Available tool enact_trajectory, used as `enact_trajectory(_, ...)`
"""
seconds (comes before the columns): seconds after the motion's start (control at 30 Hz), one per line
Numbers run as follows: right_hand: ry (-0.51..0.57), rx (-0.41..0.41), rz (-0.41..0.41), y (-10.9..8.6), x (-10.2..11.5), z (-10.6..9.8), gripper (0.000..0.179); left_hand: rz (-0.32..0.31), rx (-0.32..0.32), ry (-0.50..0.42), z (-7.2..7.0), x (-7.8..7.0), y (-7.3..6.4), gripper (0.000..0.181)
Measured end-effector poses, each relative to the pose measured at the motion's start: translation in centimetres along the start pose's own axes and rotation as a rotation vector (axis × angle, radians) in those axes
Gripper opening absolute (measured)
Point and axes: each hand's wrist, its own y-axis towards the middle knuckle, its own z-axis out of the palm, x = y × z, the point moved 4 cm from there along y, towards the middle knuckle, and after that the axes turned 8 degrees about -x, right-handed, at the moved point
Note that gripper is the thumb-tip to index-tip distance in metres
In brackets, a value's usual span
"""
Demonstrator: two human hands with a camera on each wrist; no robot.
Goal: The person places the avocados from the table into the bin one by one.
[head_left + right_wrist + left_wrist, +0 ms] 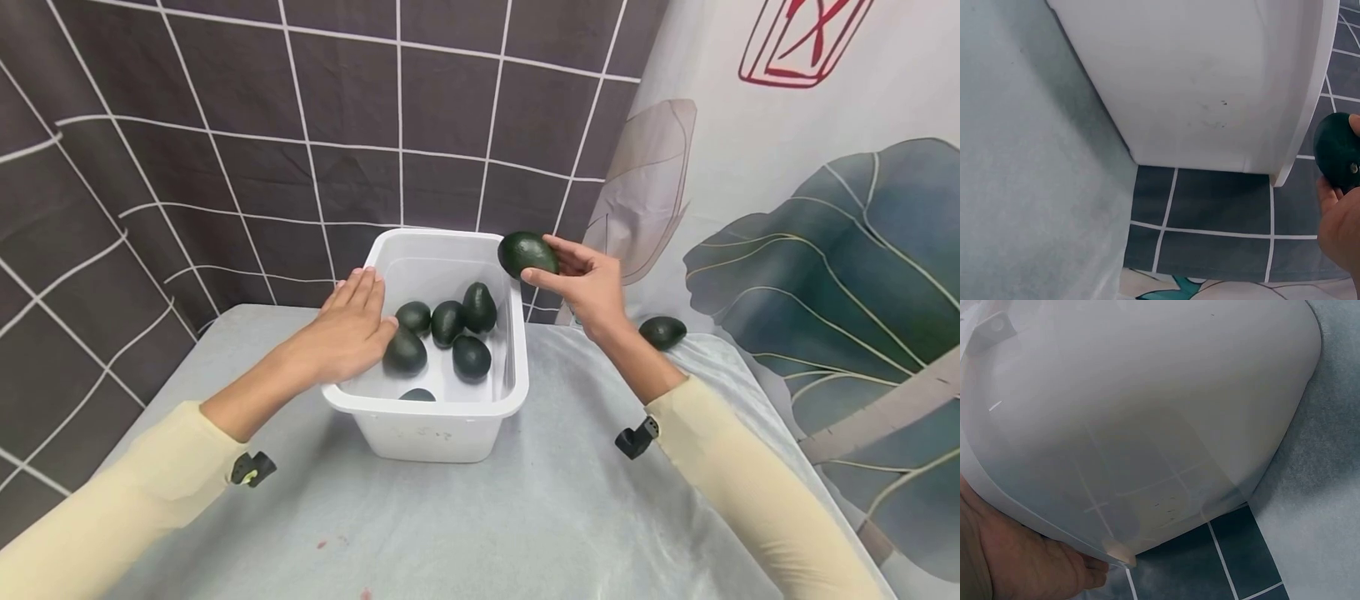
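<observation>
My right hand (588, 283) grips a dark green avocado (527, 255) between thumb and fingers, at the right rim of a white plastic tub (427, 410). In the right wrist view the held avocado (1336, 150) shows at the right edge, beside the tub's outer wall (1210, 81). With fingers straight and together, my left hand (347, 333) rests on the tub's left rim. Several avocados (447, 323) lie on the tub floor, one partly hidden behind the front wall. The left wrist view shows my left hand (1035, 562) under the rim edge, against the tub's side (1166, 425).
Another avocado (662, 332) lies on the grey cloth-covered table (577, 500), behind my right forearm. A dark tiled-pattern curtain (345, 100) hangs close behind the tub. To the right hangs a white cloth with large leaf prints (847, 275).
</observation>
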Motion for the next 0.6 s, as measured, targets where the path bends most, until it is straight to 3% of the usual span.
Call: enact_trajectory(0.6,-0.007,0.088,0.013,0.0,0.6,3.5,0.064,-0.001,0.01,-0.012,0.0,0.1,-0.1,0.077)
